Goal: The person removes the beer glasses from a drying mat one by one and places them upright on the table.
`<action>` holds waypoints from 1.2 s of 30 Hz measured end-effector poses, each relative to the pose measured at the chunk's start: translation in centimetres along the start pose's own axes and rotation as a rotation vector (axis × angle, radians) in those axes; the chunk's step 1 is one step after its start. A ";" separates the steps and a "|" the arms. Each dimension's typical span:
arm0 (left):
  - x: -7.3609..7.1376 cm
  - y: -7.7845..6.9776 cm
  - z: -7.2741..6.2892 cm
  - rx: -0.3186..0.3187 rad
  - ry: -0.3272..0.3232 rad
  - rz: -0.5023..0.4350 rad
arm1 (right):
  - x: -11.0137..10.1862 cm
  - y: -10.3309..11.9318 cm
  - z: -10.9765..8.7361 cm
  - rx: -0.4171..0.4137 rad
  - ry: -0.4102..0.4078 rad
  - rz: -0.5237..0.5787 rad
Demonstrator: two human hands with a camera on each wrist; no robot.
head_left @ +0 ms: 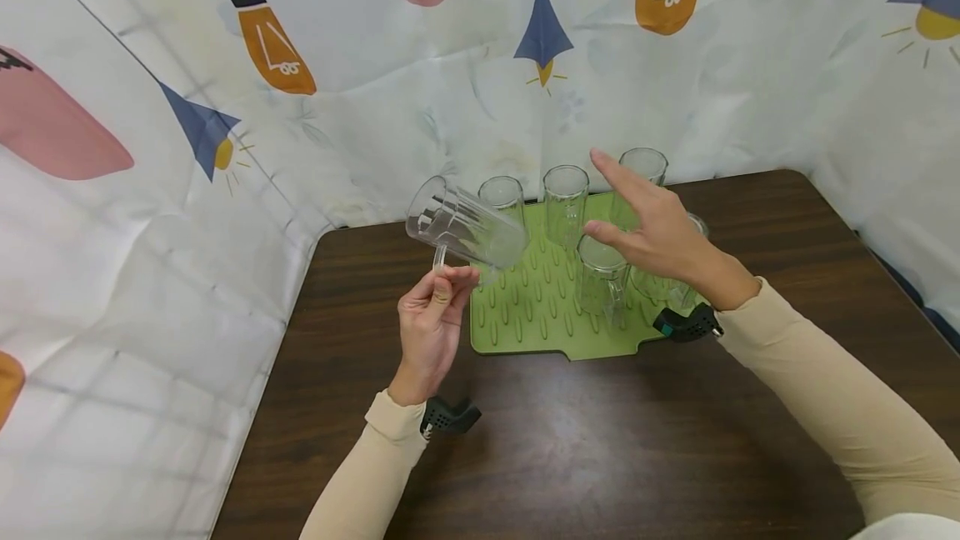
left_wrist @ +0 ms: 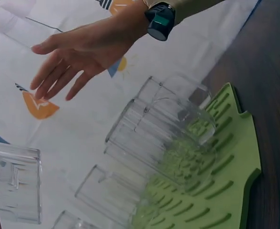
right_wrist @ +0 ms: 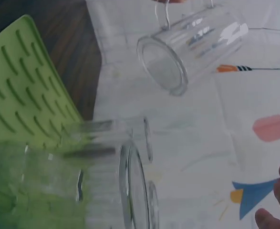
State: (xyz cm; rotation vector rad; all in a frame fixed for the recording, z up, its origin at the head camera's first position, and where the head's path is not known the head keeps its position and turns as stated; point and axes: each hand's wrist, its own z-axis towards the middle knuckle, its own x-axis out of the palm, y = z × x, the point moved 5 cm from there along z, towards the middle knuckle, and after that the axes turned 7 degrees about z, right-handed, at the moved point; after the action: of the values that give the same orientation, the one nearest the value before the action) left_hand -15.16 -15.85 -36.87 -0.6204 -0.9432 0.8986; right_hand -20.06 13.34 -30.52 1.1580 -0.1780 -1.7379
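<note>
Crowding on the green mat (head_left: pixel 517 332) could topple standing mugs (head_left: pixel 567 200) should the right hand (head_left: pixel 663 230), fingers spread wide, sweep low. The left hand (head_left: pixel 432 319) pinches the held mug (head_left: pixel 467 227) by its handle (head_left: pixel 440 256); a weak pinch could drop it. Clear and straight-sided, it tilts near the mat's left side.

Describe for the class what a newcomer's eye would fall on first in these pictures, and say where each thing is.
Probably the clear glass mug first, tilted in the air by the left hand, near the left side of the bright green mat. More glass mugs stand on that mat, with the open right hand raised above them. Behind the dark table hangs a white sheet printed with colourful lamps.
</note>
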 end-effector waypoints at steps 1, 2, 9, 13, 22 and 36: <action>-0.2 -0.1 -0.1 0.001 -0.001 0.014 | -0.2 -0.2 -0.2 0.019 0.015 -0.014; -0.3 -0.2 -0.1 0.004 0.000 0.029 | -0.4 -0.4 -0.3 0.035 0.030 -0.026; -1.4 -0.6 -0.3 0.027 0.006 0.161 | -2.1 -1.9 -1.4 0.113 0.101 -0.112; -2.1 -0.7 -0.3 0.021 0.000 0.226 | -2.9 -2.6 -2.0 0.121 0.103 -0.143; -3.5 -1.1 -0.2 0.000 -0.016 0.397 | -4.5 -4.2 -3.4 0.087 0.067 -0.222; -5.8 -1.2 0.4 0.021 -0.090 0.534 | -6.6 -6.4 -5.9 0.173 0.116 -0.319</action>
State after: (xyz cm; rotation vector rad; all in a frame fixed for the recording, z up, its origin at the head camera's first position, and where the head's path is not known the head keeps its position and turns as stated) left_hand -16.70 -21.44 -38.13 -0.8387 -0.8588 1.4182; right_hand -19.40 23.87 -33.38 1.4730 -0.0763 -1.9544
